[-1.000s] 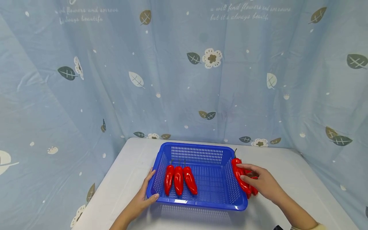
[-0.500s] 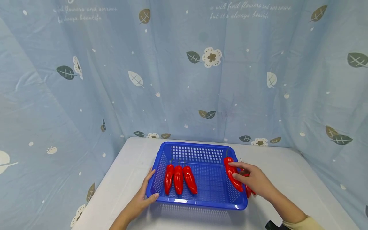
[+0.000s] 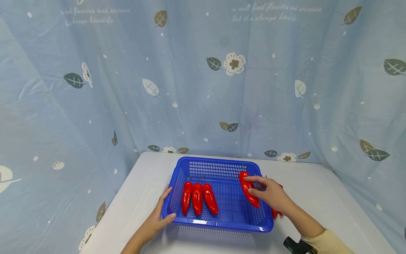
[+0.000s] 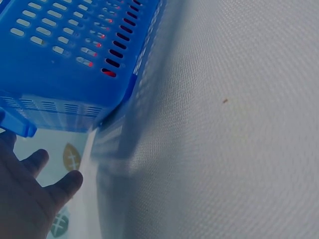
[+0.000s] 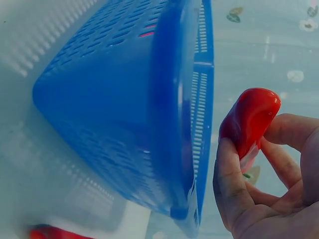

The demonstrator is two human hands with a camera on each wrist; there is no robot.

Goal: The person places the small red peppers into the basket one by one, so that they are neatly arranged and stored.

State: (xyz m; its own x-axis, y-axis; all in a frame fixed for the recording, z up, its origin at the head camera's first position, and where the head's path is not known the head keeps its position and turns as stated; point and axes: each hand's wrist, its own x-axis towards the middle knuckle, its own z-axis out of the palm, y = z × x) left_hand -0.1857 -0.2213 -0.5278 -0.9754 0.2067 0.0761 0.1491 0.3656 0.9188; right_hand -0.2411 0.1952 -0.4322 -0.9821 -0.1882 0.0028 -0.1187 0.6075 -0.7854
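Note:
A blue plastic basket [image 3: 219, 224] with slotted walls stands on the white table. Three red chili peppers, the middle one [image 3: 197, 199] among them, lie side by side in its left half. My left hand [image 3: 154, 221] rests at the basket's front left corner, its fingers [image 4: 65, 186] spread and fairly straight. With thumb and fingers, my right hand [image 3: 271, 193] pinches another red chili pepper [image 3: 248, 189], stem pointing away, over the basket's right part. In the right wrist view this held pepper [image 5: 251, 117] is raised above the rim.
More red peppers [image 3: 275, 213] lie on the table just outside the basket's right wall, partly hidden by my right hand. A blue patterned curtain [image 3: 203, 88] hangs behind and beside the white table [image 3: 304, 176]. A black device [image 3: 298, 246] shows at my right sleeve.
My right hand has carried the pinched pepper leftward from outside the right wall, across the rim, to above the basket's inside. My left hand and the basket have stayed in place.

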